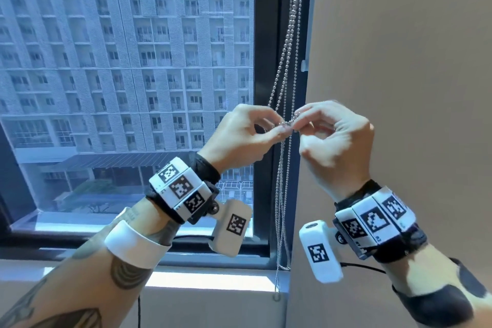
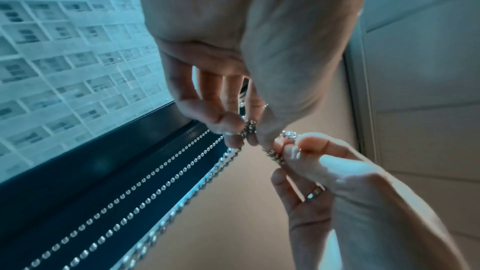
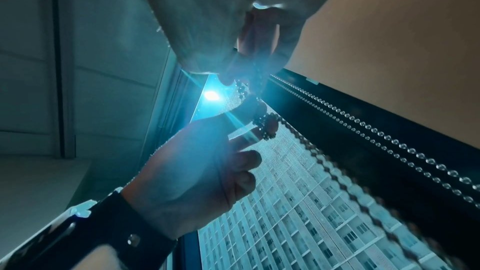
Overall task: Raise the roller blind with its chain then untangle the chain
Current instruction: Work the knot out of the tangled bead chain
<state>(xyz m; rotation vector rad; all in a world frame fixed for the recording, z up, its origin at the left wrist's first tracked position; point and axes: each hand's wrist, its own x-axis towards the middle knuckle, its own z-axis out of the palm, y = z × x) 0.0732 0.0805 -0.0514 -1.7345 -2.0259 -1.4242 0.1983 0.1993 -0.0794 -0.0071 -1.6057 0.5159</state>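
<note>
A silver bead chain (image 1: 288, 42) hangs in several strands along the dark window frame, twisted together near the top. At chest height it bunches into a small tangle (image 1: 288, 123). My left hand (image 1: 278, 126) pinches the tangle between thumb and fingertips from the left. From the right, my right hand (image 1: 298, 120) pinches the same tangle. In the left wrist view the left hand (image 2: 246, 133) grips a bead cluster (image 2: 249, 127) while the right hand (image 2: 284, 146) holds beads beside it. The right wrist view shows the right hand (image 3: 240, 83), the left hand (image 3: 261, 128) and the chain (image 3: 363, 127). No blind fabric is in view.
The window glass (image 1: 127, 74) is uncovered and shows a tall building outside. A dark frame post (image 1: 279, 34) stands right behind the chain, and a beige wall (image 1: 399, 61) lies to the right. Below, loose chain loops (image 1: 281, 221) reach down to the white sill (image 1: 207, 281).
</note>
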